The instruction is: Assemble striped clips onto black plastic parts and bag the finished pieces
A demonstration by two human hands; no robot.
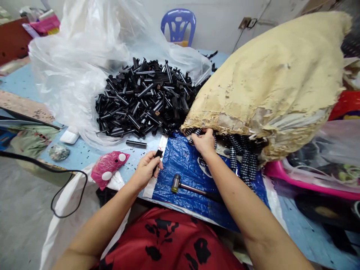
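Note:
My left hand [147, 167] pinches a short black plastic piece [158, 154] upright near the blue sheet's white edge. At the mouth of a big yellow sack [270, 71], my right hand [204, 143] closes on black-and-white patterned pieces [196, 132], its fingertips partly hidden there. More patterned strips [244, 155] spill from under the sack's torn edge. Between my arms a small hammer [176, 183] lies on the blue sheet [180, 157], its handle end behind my right forearm. One loose black piece [136, 144] rests left of the sheet.
A large heap of black plastic pieces [146, 97] stands at the back, beside a clear plastic bag [75, 75]. A pink packet [108, 168] and a white box [69, 135] are at left. To the right is a pink basin [277, 172]; behind stands a purple chair [178, 24].

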